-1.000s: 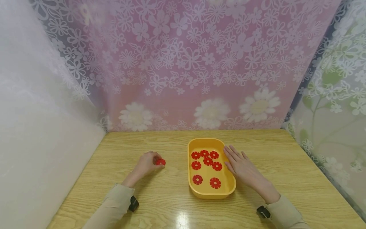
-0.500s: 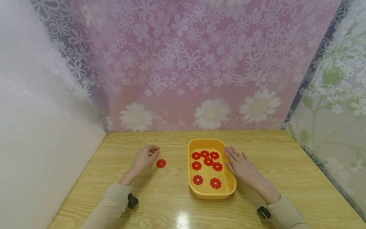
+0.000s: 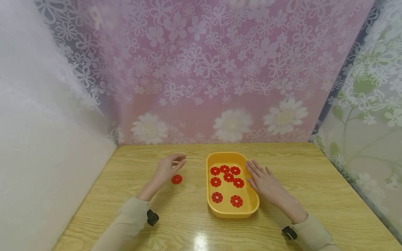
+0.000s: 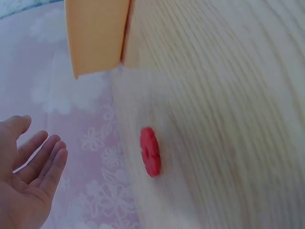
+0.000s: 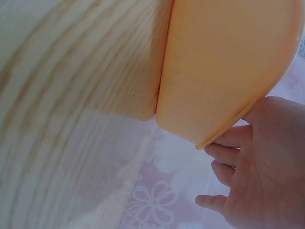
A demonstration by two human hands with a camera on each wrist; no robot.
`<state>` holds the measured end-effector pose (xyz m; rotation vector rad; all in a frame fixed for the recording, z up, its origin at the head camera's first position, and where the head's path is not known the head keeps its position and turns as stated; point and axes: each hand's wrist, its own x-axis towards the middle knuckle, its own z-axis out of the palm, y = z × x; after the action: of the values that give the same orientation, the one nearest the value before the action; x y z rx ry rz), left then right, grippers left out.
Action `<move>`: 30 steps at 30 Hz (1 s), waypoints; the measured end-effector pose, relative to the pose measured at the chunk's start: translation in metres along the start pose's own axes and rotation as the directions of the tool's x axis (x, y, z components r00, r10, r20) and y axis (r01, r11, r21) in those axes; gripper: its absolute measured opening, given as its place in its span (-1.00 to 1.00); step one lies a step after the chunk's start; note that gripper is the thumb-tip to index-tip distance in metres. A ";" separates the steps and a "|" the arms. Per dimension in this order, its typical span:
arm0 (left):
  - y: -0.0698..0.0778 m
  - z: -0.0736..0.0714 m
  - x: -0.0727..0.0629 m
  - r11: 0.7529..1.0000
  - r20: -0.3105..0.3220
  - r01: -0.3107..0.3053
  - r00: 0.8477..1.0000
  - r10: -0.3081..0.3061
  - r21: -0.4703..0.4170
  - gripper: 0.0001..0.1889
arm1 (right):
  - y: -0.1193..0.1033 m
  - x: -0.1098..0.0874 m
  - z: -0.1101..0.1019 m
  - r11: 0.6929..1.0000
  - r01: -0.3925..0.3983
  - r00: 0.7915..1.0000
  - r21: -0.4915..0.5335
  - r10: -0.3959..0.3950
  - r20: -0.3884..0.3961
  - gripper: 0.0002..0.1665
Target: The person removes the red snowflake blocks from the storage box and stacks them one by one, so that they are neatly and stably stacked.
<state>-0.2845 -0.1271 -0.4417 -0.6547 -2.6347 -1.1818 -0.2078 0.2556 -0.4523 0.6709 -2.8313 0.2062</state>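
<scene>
A red notched disc (image 3: 177, 179) lies flat on the table left of a yellow tray; the left wrist view shows the same red disc (image 4: 150, 151) edge-on. My left hand (image 3: 167, 169) hovers above and just behind that disc, fingers loosely bent, nothing held. In the left wrist view the left hand (image 4: 29, 176) has its thumb and fingers apart. My right hand (image 3: 270, 186) rests with straight fingers on the right rim of the yellow tray (image 3: 233, 213). Several red notched discs (image 3: 215, 182) lie inside the tray. In the right wrist view, fingertips of the right hand (image 5: 259, 167) touch the rim.
The wooden table (image 3: 176, 223) runs back to a pink flowered curtain (image 3: 201, 87). A pale wall (image 3: 56, 104) stands on the left and a flowered cloth (image 3: 370, 122) hangs on the right. A black wrist strap piece (image 3: 153, 218) sits under the left cuff.
My left hand set the red disc down and let go, drew back from it, then moved right and away over the table. The right hand and tray have stayed put.
</scene>
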 end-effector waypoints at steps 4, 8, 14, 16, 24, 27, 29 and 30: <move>0.012 0.009 0.007 0.998 0.018 -0.053 0.998 0.053 -0.024 -0.61 | 0.000 0.000 0.001 1.000 -0.001 1.000 -0.010 0.001 0.002 -0.31; 0.025 0.020 0.015 0.993 0.040 -0.114 0.993 0.115 -0.028 -0.60 | 0.000 0.000 0.002 1.000 -0.004 1.000 -0.002 0.004 -0.010 -0.31; 0.044 0.039 0.026 0.978 0.109 -0.200 0.973 0.205 -0.057 -0.56 | 0.001 0.000 0.003 1.000 -0.003 1.000 0.001 0.003 -0.016 -0.31; 0.050 0.046 0.029 0.973 0.140 -0.218 0.964 0.228 -0.079 -0.55 | 0.001 0.000 0.003 1.000 -0.005 1.000 0.001 0.005 -0.014 -0.31; 0.070 0.076 0.035 0.966 0.340 -0.243 0.905 0.257 -0.082 -0.45 | 0.000 0.000 0.001 1.000 -0.010 1.000 -0.016 0.010 0.003 -0.31; 0.075 0.086 0.035 0.958 0.405 -0.273 0.870 0.283 -0.083 -0.46 | 0.000 0.000 0.000 1.000 -0.009 1.000 -0.015 0.009 0.000 -0.31; 0.076 0.093 0.036 0.955 0.445 -0.280 0.846 0.294 -0.098 -0.46 | -0.001 0.000 -0.001 1.000 -0.012 1.000 -0.012 0.012 -0.003 -0.31; 0.078 0.097 0.036 0.955 0.465 -0.276 0.835 0.294 -0.108 -0.47 | -0.001 0.000 -0.001 1.000 -0.010 1.000 -0.014 0.010 -0.005 -0.31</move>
<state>-0.2786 0.0019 -0.4427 -1.4600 -2.7447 -1.0882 -0.2072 0.2549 -0.4513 0.6528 -2.8290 0.1891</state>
